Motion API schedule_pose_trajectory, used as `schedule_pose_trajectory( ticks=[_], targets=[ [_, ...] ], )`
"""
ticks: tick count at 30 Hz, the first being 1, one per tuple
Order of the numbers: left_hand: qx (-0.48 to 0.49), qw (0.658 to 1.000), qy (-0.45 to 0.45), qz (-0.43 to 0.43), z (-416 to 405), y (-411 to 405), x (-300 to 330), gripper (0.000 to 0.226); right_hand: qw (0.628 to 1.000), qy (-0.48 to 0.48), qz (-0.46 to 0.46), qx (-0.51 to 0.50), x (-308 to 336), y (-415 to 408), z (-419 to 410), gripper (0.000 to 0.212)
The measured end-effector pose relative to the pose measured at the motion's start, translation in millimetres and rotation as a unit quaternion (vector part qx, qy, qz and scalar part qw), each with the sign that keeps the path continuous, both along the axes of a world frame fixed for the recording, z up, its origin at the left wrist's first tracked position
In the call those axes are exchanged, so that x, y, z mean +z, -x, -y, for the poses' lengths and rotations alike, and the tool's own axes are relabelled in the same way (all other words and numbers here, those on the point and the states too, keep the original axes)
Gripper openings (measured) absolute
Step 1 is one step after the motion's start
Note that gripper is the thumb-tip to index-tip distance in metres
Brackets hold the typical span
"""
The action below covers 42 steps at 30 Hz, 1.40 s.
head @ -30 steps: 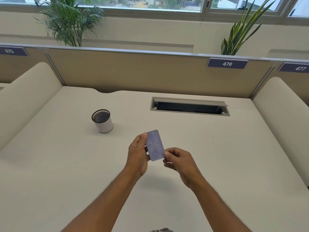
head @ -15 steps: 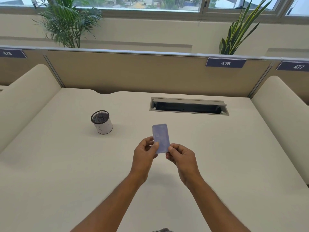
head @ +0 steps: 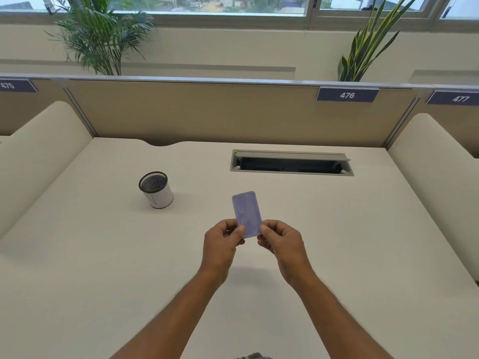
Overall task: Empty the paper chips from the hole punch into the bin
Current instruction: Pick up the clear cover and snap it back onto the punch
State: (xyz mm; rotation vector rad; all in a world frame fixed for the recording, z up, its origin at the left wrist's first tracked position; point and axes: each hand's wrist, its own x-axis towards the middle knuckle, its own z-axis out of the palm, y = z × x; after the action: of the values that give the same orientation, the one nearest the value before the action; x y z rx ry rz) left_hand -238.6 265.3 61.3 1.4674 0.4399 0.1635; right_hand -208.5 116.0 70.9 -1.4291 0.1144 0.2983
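Note:
A flat, pale purple hole punch (head: pixel 246 213) stands upright above the middle of the desk, its underside turned toward me. My left hand (head: pixel 223 239) pinches its lower left edge and my right hand (head: pixel 280 240) pinches its lower right edge. The bin (head: pixel 156 189) is a small white cylinder with a dark mesh rim, upright on the desk to the left of and beyond the hands. No paper chips are visible.
The cream desk (head: pixel 103 255) has an open cable tray slot (head: pixel 291 165) at the back right. A beige partition (head: pixel 207 112) runs along the back, with padded dividers on both sides. Potted plants stand behind the partition.
The hole punch has turned from tilted to upright and risen a little. Both hands slid down to grip its lower end. The bin has not moved.

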Motion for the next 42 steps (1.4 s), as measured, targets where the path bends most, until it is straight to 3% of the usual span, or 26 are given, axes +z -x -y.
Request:
schedule_pose_trajectory(
  ticks=[7, 16, 20, 24, 27, 32, 34, 40, 42],
  targets=[
    [-0.024, 1.000, -0.001, 0.007, 1.3, 0.2, 3.9, 0.011, 0.997, 0.066, 0.044, 0.007, 7.3, -9.9, -0.4, 0.014],
    [0.005, 1.000, -0.005, 0.010, -1.0, -8.8, 14.2, 0.012, 0.998, 0.046, 0.030, 0.027, 4.2, -4.5, -2.6, 0.011],
    [0.021, 1.000, 0.018, -0.003, -3.3, -10.3, 14.6, 0.012, 0.996, 0.055, 0.044, 0.063, 5.0, -3.3, -1.8, 0.029],
    [0.024, 1.000, 0.011, 0.000, -1.9, -11.9, 18.6, 0.013, 0.992, 0.093, 0.073, 0.042, 4.7, -4.4, -2.9, 0.031],
    [0.041, 0.999, 0.007, -0.006, 0.4, -14.4, 20.3, 0.013, 0.955, 0.215, 0.201, 0.019, 2.5, -0.1, -6.3, 0.034],
    [0.072, 0.996, 0.032, -0.034, 10.6, -18.8, 27.9, 0.013, 0.803, 0.383, 0.457, 0.026, -12.7, 13.2, -13.0, 0.040],
    [0.071, 0.996, 0.042, -0.046, 16.6, -20.3, 31.3, 0.014, 0.770, 0.396, 0.500, -0.017, -17.7, 12.9, -11.1, 0.037],
    [0.032, 0.995, 0.085, -0.044, 34.3, -24.2, 48.2, 0.013, 0.750, 0.352, 0.552, -0.090, -19.0, 0.6, 6.1, 0.028],
    [-0.003, 0.996, 0.076, -0.036, 41.2, -26.7, 55.4, 0.015, 0.777, 0.333, 0.519, -0.124, -17.2, -3.7, 12.8, 0.026]
  ],
)
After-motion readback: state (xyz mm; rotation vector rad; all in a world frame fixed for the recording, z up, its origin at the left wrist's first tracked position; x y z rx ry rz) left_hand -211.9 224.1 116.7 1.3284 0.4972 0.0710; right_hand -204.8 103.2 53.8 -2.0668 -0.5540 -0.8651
